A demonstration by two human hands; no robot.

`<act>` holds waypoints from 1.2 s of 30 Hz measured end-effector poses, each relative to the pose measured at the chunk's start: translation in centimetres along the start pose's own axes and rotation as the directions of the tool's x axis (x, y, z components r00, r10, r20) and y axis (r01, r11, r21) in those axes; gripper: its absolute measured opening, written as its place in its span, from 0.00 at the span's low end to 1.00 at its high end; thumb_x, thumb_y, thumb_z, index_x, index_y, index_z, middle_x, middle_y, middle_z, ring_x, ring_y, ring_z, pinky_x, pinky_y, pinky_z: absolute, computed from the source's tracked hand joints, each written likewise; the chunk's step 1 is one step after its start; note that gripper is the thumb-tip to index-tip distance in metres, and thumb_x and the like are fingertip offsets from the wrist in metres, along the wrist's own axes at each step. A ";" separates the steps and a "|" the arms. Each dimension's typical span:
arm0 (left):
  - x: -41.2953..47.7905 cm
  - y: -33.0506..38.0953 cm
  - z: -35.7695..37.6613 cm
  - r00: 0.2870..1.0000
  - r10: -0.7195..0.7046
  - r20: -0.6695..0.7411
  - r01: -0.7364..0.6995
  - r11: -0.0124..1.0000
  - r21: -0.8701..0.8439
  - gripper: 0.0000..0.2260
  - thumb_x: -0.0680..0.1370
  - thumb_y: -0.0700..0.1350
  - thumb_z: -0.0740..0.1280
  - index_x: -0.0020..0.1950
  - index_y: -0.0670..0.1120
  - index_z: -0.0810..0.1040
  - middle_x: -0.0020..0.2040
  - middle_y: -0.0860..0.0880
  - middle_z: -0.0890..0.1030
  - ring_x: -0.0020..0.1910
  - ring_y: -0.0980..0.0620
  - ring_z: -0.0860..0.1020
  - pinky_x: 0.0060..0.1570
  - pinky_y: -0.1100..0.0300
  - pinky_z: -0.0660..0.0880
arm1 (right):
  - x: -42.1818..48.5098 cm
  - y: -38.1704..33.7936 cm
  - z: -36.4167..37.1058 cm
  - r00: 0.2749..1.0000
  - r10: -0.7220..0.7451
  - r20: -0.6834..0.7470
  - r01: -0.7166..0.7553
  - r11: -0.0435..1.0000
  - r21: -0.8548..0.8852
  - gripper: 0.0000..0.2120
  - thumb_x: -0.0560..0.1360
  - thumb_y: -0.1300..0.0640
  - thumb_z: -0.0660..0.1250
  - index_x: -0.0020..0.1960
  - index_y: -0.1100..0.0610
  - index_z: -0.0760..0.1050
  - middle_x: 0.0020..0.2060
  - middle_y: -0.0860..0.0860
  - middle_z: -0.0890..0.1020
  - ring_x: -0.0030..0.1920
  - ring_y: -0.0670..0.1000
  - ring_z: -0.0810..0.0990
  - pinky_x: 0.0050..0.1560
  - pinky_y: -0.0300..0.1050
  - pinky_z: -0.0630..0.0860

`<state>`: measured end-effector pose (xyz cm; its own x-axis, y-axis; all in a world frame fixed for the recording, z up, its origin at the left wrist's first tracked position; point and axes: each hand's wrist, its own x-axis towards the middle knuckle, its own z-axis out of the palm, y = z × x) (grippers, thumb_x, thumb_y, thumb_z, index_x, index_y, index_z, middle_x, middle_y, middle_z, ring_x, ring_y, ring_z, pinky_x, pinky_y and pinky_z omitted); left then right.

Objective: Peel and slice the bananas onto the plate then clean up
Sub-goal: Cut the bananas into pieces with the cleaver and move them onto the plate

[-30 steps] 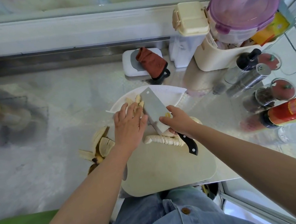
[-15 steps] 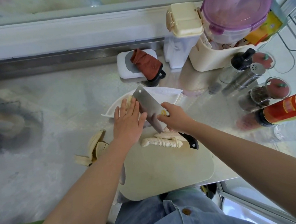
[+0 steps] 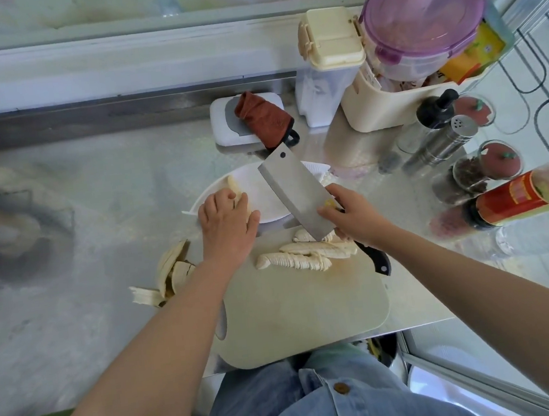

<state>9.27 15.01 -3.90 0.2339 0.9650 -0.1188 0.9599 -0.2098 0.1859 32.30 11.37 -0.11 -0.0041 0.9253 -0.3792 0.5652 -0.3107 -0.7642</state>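
Sliced banana (image 3: 292,262) lies lengthwise left to right across the cutting board (image 3: 303,306).

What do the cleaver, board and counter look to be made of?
Cleaver: the blade looks like steel, grey with a dull sheen; the black handle is probably plastic. Board: matte beige and smooth, likely plastic, though that is not certain. Counter: apparently stainless steel, textured, faintly mirroring the red bottle.
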 end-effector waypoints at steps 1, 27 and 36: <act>-0.2 0.0 0.1 1.000 -0.009 -0.010 0.009 1.000 0.019 0.18 0.81 0.53 0.55 0.66 0.48 0.71 0.65 0.44 0.67 0.64 0.44 0.63 0.66 0.49 0.58 | -0.5 0.4 -0.4 1.000 -0.002 0.019 0.002 1.000 0.012 0.07 0.78 0.58 0.61 0.56 0.54 0.72 0.35 0.52 0.76 0.22 0.47 0.70 0.26 0.42 0.69; -7.3 4.2 3.0 0.996 0.065 0.057 -0.052 0.979 -0.197 0.15 0.73 0.47 0.72 0.57 0.48 0.75 0.54 0.49 0.73 0.54 0.48 0.71 0.43 0.56 0.70 | -7.6 6.3 -1.2 0.998 -0.005 0.061 0.009 0.998 -0.060 0.04 0.78 0.58 0.60 0.52 0.54 0.72 0.28 0.52 0.74 0.23 0.49 0.73 0.28 0.43 0.70; -7.1 4.3 3.0 0.994 0.083 0.071 -0.068 0.980 -0.189 0.11 0.74 0.49 0.71 0.53 0.49 0.74 0.52 0.52 0.73 0.53 0.51 0.70 0.41 0.57 0.70 | -7.4 6.4 -1.1 0.998 0.017 0.058 -0.015 1.000 -0.022 0.05 0.79 0.58 0.59 0.53 0.54 0.72 0.32 0.55 0.75 0.23 0.49 0.72 0.27 0.42 0.68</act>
<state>12.17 6.76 -5.16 0.3234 0.9305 -0.1721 0.8951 -0.2419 0.3745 36.83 2.80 -1.59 -0.0429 0.9057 -0.4217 0.5833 -0.3200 -0.7465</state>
